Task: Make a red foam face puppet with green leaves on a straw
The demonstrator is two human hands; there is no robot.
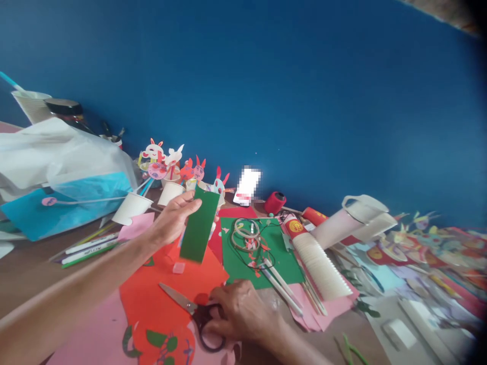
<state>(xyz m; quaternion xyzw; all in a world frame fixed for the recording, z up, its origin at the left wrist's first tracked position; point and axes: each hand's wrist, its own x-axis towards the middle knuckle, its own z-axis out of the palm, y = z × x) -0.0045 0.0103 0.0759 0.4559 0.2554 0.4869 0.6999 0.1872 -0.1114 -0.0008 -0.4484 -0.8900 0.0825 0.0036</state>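
Note:
My left hand (175, 215) pinches a green paper strip (198, 230) near its upper end, thumb in front, held up above the red-orange paper (178, 284). Lower down, my right hand (243, 310) is closed around the dark handles of a pair of scissors (178, 299). The scissors lie low over the orange sheet, blades pointing up and left, and look closed. Below them is an orange paper cutout (160, 344) with green pieces and drawn marks. A small pinkish block (178, 267) sits on the orange paper under the strip.
A green sheet (281, 263) bears cords and red scraps. Right of it lie stacked paper cups (323, 263) and a white pitcher (342, 218). Paper animal figures (198, 170) stand in cups at the back, beside a red thread spool (274, 203). Markers (91, 251) lie left.

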